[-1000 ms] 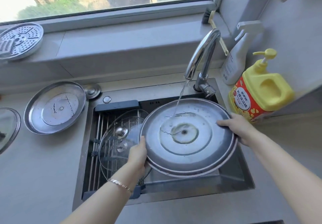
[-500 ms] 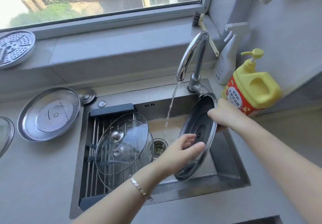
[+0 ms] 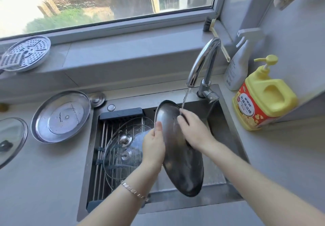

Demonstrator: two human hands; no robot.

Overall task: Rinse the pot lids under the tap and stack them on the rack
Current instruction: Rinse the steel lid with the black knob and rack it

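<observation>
A large steel pot lid (image 3: pixel 177 157) stands nearly on edge over the sink, under the running tap (image 3: pixel 202 65). My left hand (image 3: pixel 153 146) grips its left rim with the thumb on the face. My right hand (image 3: pixel 195 132) lies against the lid's right side, fingers up by the water stream; whether it grips is hidden. Two glass lids (image 3: pixel 126 145) lie stacked on the rack (image 3: pixel 103 138) across the sink's left half. Another steel lid (image 3: pixel 61 116) rests upside down on the counter to the left.
A glass lid (image 3: pixel 10 138) sits at the far left counter edge. A perforated steamer plate (image 3: pixel 26 53) lies on the window sill. A yellow soap bottle (image 3: pixel 263 99) and a white spray bottle (image 3: pixel 241 64) stand right of the tap.
The steel lid went from lying flat under the stream to standing on edge, and has turned further. My left hand shifted to its left rim, my right hand to its far side.
</observation>
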